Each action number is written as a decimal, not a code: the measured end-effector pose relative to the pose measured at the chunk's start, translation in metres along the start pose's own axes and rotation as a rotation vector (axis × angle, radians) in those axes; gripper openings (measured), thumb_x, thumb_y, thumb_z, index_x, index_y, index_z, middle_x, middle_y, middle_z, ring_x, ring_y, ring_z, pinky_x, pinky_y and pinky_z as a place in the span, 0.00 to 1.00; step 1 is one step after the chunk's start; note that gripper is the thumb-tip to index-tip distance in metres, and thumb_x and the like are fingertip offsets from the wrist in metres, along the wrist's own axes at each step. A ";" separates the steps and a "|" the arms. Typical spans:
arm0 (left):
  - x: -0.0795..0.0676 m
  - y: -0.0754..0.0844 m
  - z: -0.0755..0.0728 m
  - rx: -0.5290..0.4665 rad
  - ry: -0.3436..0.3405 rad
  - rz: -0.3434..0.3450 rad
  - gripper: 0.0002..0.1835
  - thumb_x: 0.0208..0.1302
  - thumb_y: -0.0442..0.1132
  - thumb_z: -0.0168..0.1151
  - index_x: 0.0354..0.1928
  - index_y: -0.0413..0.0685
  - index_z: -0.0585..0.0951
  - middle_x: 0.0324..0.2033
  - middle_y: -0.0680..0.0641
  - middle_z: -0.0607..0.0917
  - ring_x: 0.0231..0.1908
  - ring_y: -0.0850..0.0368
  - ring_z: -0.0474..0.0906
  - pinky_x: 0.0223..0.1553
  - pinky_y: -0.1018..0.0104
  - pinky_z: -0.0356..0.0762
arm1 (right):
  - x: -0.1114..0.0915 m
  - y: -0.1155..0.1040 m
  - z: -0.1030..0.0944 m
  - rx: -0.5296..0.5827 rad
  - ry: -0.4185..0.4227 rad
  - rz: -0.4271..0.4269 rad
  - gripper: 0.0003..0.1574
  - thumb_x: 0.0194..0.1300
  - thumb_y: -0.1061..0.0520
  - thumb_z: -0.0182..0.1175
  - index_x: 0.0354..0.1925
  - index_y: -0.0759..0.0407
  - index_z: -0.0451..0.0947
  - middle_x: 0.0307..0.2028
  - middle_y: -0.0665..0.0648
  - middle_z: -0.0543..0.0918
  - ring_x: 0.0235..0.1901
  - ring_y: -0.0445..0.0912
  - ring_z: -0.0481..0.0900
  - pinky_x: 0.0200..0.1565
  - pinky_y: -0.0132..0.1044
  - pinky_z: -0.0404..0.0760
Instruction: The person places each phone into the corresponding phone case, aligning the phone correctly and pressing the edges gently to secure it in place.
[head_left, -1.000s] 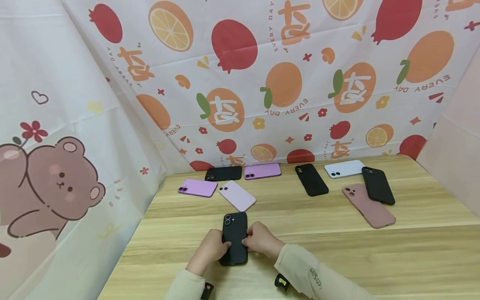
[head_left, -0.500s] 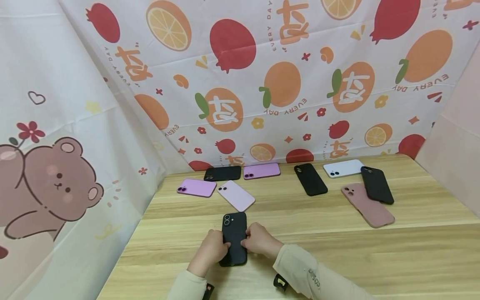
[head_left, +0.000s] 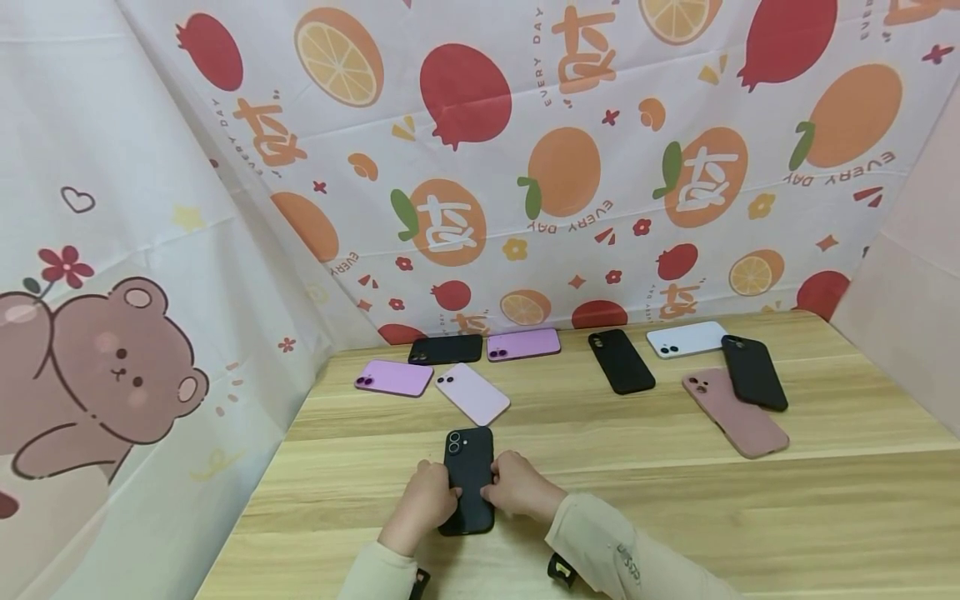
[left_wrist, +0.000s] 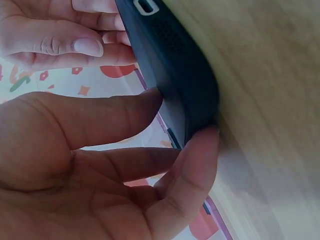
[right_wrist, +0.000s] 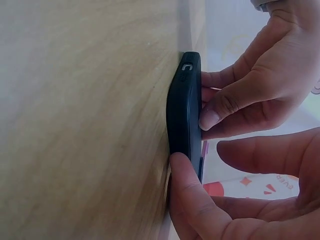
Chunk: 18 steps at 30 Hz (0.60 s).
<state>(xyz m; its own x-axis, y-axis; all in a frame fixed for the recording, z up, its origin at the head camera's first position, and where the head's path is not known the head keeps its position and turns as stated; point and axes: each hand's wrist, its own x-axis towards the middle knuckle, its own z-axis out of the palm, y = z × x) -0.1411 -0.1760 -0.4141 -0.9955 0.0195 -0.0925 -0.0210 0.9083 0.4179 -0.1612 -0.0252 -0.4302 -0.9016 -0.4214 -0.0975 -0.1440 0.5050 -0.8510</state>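
Looking at a black phone lying back-up on the table, left of centre and closer to the front edge than the back one, camera lenses facing the back edge. Can't tell whether it's fully flat or lifted a touch on one side.

Left hand has a proper pinch on it: thumb pressing the back, a finger on the side near the bottom corner. Right hand has bent fingers holding the opposite side, but from the right wrist view its thumb looks just off the back.

Handling-wise, I'd guess stiff and fairly light, with enough weight to slide if you only hold one corner. The matte back looks a bit slick, so the long sides are the place to grab, thumbs well away from the lenses, since glass there could scratch. I'd go easy around the port too.

Pale pink phone sits just beyond it, towards the back edge, so not loads of room up there.
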 end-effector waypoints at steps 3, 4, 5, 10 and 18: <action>0.000 0.001 0.000 0.010 -0.006 -0.002 0.14 0.58 0.31 0.65 0.35 0.19 0.78 0.28 0.39 0.71 0.26 0.49 0.71 0.29 0.58 0.75 | 0.000 0.000 0.000 0.009 0.000 0.001 0.24 0.58 0.68 0.60 0.14 0.55 0.61 0.12 0.46 0.58 0.12 0.38 0.57 0.19 0.28 0.56; 0.000 0.001 -0.001 0.015 -0.007 -0.002 0.14 0.58 0.31 0.65 0.35 0.19 0.78 0.28 0.39 0.71 0.26 0.49 0.71 0.30 0.58 0.75 | -0.001 0.000 0.000 0.011 -0.001 0.002 0.23 0.58 0.68 0.61 0.14 0.56 0.61 0.12 0.46 0.58 0.12 0.38 0.57 0.19 0.28 0.57; 0.001 0.002 -0.001 0.016 -0.008 -0.002 0.14 0.58 0.31 0.65 0.35 0.19 0.78 0.28 0.39 0.71 0.25 0.49 0.71 0.30 0.58 0.75 | 0.000 0.000 0.000 0.015 -0.003 0.004 0.22 0.58 0.68 0.61 0.15 0.57 0.62 0.12 0.47 0.58 0.12 0.38 0.57 0.20 0.28 0.57; 0.002 0.002 -0.001 0.028 -0.006 0.007 0.13 0.58 0.30 0.65 0.35 0.20 0.78 0.27 0.38 0.72 0.25 0.49 0.71 0.30 0.57 0.75 | 0.000 0.000 -0.001 0.043 -0.016 0.017 0.12 0.60 0.67 0.61 0.23 0.66 0.70 0.14 0.48 0.59 0.13 0.39 0.58 0.21 0.29 0.58; 0.002 0.002 -0.002 0.053 -0.003 0.039 0.14 0.57 0.30 0.66 0.37 0.21 0.78 0.30 0.34 0.75 0.28 0.47 0.72 0.34 0.53 0.77 | 0.000 0.002 0.000 0.059 -0.020 0.016 0.20 0.59 0.68 0.60 0.17 0.58 0.63 0.14 0.47 0.59 0.14 0.39 0.59 0.20 0.29 0.57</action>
<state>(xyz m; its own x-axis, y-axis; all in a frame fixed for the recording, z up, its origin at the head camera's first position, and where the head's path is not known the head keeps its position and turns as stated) -0.1437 -0.1750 -0.4112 -0.9952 0.0564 -0.0799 0.0227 0.9276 0.3728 -0.1613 -0.0239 -0.4314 -0.8951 -0.4291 -0.1210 -0.1049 0.4666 -0.8782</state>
